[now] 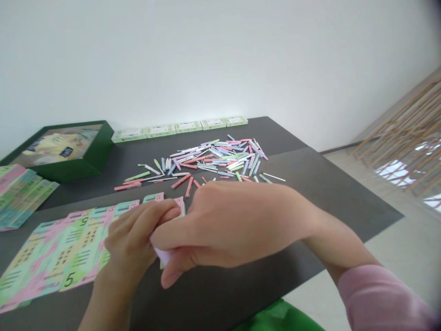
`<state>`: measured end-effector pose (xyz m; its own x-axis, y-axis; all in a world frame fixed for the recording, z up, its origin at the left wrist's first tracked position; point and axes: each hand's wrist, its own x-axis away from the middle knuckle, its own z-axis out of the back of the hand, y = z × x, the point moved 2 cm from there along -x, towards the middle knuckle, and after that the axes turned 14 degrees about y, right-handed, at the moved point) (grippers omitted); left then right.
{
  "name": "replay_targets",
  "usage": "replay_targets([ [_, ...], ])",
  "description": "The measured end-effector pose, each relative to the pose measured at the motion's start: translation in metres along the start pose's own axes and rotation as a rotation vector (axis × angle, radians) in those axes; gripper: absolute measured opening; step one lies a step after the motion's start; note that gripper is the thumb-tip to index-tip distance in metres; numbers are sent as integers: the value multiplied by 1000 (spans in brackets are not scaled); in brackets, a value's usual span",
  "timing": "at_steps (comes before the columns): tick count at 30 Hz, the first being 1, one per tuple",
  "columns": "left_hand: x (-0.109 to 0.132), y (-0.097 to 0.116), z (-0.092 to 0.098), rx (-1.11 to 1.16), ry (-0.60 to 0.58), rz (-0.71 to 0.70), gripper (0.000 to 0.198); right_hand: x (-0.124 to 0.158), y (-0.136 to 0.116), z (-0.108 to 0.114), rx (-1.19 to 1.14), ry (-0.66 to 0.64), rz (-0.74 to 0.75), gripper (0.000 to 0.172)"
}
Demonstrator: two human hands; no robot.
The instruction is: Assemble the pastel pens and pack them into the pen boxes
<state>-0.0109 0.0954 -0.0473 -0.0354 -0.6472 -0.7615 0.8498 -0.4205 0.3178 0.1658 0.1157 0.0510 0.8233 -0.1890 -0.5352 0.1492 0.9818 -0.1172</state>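
Head view: the left hand (132, 234) and right hand (220, 225) are curled closely together, pinching a lilac paper piece (161, 255) between them above the dark counter (241, 289), just right of the printed pastel sheets (58, 253) and near the heap of pastel sticks (213, 161).

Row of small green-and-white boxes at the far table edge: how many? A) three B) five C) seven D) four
B: five small boxes stand end to end along the far edge of the dark tabletop.
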Motion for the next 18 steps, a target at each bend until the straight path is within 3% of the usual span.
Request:
replay_targets([
  [2, -7, 8, 7, -4, 123, -160, 21, 13, -3, -5, 119, 113, -81, 30],
  [4, -12, 11, 10, -57, 169, -300, 16, 24, -3, -13, 168, 201, -126, 40],
  [6, -14, 10, 8, -122, 98, -354, 16, 30, -2, -21, 164, 220, -143, 48],
  [8, -14, 8, 5, -150, 9, -354, 18, 32, -1, -30, 163, 177, -154, 45],
  [13, -15, 13, 7, -92, 9, -191, 18, 32, 11, -31, 68, 185, -318, 27],
  [18, -18, 17, 11, 127, -78, 156, 50, 50, 36, -29, -453, 391, -558, 20],
])
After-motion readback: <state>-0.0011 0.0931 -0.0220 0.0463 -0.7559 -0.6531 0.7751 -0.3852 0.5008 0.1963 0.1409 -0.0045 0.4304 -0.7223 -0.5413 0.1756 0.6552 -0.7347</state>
